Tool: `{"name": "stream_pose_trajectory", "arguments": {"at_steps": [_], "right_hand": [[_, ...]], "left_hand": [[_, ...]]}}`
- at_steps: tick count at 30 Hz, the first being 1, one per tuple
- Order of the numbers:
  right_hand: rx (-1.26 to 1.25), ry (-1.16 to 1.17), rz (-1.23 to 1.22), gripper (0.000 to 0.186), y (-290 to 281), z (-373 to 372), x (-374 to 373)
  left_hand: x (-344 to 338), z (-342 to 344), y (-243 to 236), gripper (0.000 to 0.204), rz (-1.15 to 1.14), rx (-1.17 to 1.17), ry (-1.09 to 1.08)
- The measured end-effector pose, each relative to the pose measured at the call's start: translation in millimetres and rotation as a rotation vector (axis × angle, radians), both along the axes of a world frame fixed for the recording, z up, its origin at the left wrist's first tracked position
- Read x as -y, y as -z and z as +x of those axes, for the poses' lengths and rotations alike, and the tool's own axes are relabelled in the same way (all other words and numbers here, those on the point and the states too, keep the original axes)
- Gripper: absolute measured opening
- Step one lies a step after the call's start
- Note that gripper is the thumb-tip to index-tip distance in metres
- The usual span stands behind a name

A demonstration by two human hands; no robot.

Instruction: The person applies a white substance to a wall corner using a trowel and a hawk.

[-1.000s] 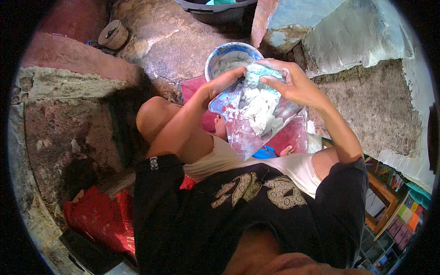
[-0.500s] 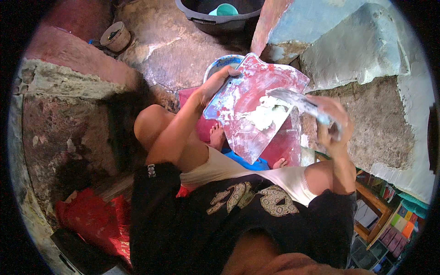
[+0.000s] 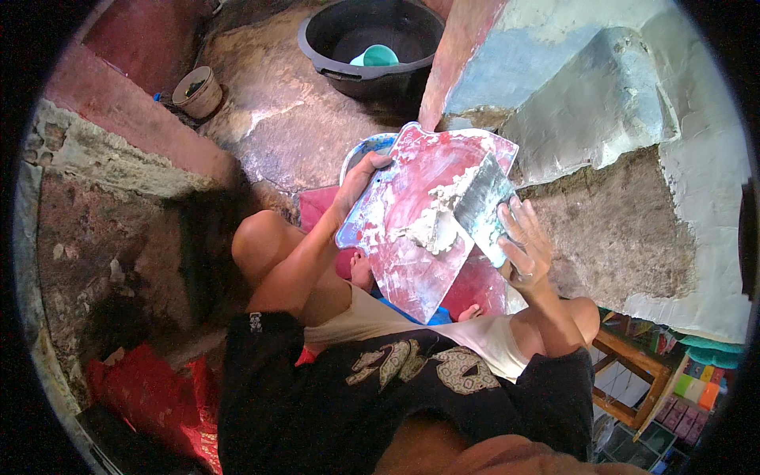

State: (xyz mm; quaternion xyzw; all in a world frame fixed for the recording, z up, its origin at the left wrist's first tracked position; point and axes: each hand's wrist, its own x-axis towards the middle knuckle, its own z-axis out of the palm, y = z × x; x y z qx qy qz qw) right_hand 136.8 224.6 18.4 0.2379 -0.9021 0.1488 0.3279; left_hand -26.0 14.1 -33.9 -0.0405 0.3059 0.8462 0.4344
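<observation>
My left hand [image 3: 362,180] is closed round the far left edge of a flat red board [image 3: 416,281] with a blue-and-white rim, holding it tilted above my feet. White paste [image 3: 434,226] lies in a ragged heap on the board's middle, with smears around it. In my right hand [image 3: 529,244] is a wide flat scraper [image 3: 483,198], its blade grey with paste. The blade rests against or just over the board's right side beside the heap; contact is hard to tell. My right fingers spread along the scraper's near edge, the thumb partly hidden.
A paint-marked bucket [image 3: 347,165] stands partly hidden behind the board. Farther off are a black basin [image 3: 348,79] with a green dipper [image 3: 381,55] and a small pot [image 3: 199,95]. Right is a wall with smooth grey plaster [image 3: 586,119] above rough brown surface [image 3: 621,229]. A wooden frame [image 3: 633,368] stands lower right.
My right hand has turned the scraper, so its broad face now shows, and brought it lower on the board's right side. The paste heap has been spread and broken up.
</observation>
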Motion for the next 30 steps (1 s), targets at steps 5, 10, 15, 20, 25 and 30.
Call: {"name": "stream_pose_trajectory", "arguments": {"at_steps": [5,10,15,20,25,30], "right_hand": [[0.013,-0.007,0.019,0.02,6,3,1],[0.019,-0.021,0.015,0.018,8,3,3],[0.038,-0.023,-0.017,0.017,12,7,0],[0.031,-0.021,-0.041,0.019,15,11,1],[0.24,0.016,-0.073,0.019,24,24,-12],[0.44,0.414,-1.044,0.019,37,27,-6]], "left_hand": [[6,-3,7,0.026,0.084,0.007,0.039],[6,0,1,0.026,0.09,0.093,0.002],[5,-2,8,0.028,0.081,0.085,-0.04],[10,-5,6,0.03,0.032,0.013,-0.052],[19,-23,4,0.03,0.011,0.008,-0.093],[31,-32,4,0.026,-0.057,-0.085,-0.25]]}}
